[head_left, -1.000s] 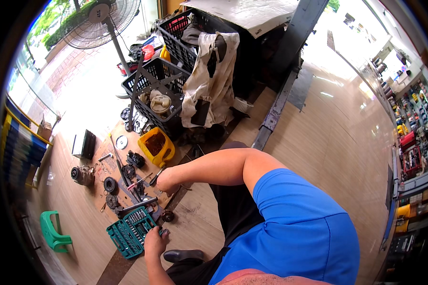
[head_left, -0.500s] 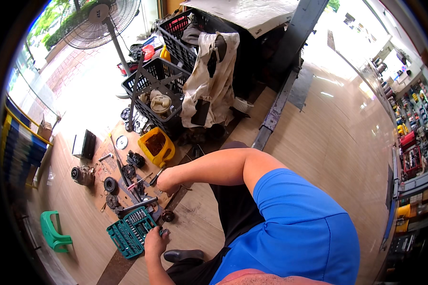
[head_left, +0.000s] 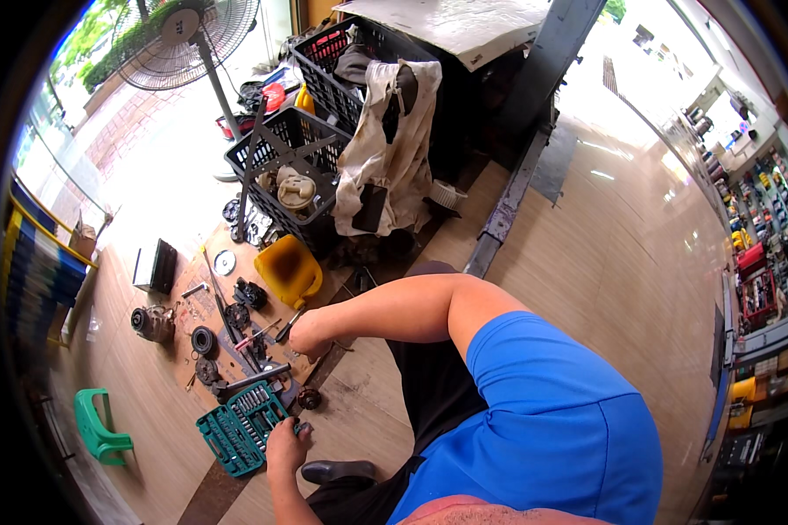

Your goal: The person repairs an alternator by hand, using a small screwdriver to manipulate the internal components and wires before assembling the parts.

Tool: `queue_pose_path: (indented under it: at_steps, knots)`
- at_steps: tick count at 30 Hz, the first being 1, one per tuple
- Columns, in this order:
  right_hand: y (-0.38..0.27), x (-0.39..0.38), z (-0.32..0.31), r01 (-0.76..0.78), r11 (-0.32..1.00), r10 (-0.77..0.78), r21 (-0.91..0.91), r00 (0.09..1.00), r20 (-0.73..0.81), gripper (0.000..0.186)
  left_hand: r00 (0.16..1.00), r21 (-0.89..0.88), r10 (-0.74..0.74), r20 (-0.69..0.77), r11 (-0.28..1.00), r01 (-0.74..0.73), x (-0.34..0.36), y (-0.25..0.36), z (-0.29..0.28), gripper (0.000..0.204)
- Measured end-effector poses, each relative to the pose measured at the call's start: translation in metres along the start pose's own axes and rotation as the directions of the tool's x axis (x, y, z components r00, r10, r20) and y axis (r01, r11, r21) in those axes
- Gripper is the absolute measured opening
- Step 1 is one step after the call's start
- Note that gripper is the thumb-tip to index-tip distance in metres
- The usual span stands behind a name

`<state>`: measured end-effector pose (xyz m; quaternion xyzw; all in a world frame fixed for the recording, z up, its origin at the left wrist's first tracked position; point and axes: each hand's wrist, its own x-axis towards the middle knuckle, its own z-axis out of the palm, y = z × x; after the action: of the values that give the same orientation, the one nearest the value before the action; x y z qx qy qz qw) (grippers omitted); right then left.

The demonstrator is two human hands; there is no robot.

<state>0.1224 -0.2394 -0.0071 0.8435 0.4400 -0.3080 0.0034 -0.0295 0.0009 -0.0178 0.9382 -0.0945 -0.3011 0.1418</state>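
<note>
My left hand [head_left: 286, 444] is closed beside the right edge of a green socket set case [head_left: 228, 437], which lies open on the floor. A small dark piece shows at its fingers, too small to name. My right hand [head_left: 308, 336] is curled above the edge of a brown board [head_left: 188, 284]; its fingers are mostly turned away, so its grip is hidden. A slim dark tool [head_left: 283, 331] shows right next to it; I cannot tell if it is held. Between my hands sits a round rusty part [head_left: 308, 398]. A long metal bar [head_left: 254, 378] lies at the case's far edge.
On the board are a yellow jug [head_left: 289, 269], a black ring [head_left: 203, 340] and several dark parts. Black crates [head_left: 302, 140] stand behind, with a stained cloth [head_left: 385, 140]. A green stool [head_left: 101, 427] is at left, a grey lift arm [head_left: 508, 206] at right.
The yellow jug looks different: its brown inside showed before, and now a smooth yellow face with a dark patch shows. Both my hands stay in the same places.
</note>
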Motion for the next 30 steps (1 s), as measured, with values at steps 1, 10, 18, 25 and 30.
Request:
queue_pose_path:
  at_steps: [1,10,18,25,30]
  knots:
    - [0.0,0.0,0.001,-0.001,1.0,0.001,0.002,1.0,0.001,0.038,1.0,-0.001,0.001,-0.001,1.0,-0.001,0.0,0.0,0.001,0.039]
    - [-0.001,0.0,-0.002,0.028,1.0,-0.028,0.01,0.999,-0.025,0.038,1.0,0.004,0.005,-0.025,1.0,-0.004,-0.002,-0.003,0.002,0.037]
    - [0.003,0.008,0.006,0.005,1.0,-0.004,0.027,1.0,-0.008,0.033,1.0,0.008,0.011,-0.018,1.0,-0.011,-0.002,0.0,0.0,0.034]
    - [0.005,0.012,0.01,-0.052,0.998,0.052,0.026,0.998,0.023,0.039,0.999,0.01,0.039,-0.031,0.999,-0.038,0.0,-0.004,0.003,0.036]
    - [0.002,0.01,0.008,-0.021,1.0,0.021,-0.004,1.0,0.017,0.033,0.999,0.016,0.037,-0.034,0.999,-0.036,-0.002,-0.005,0.003,0.037]
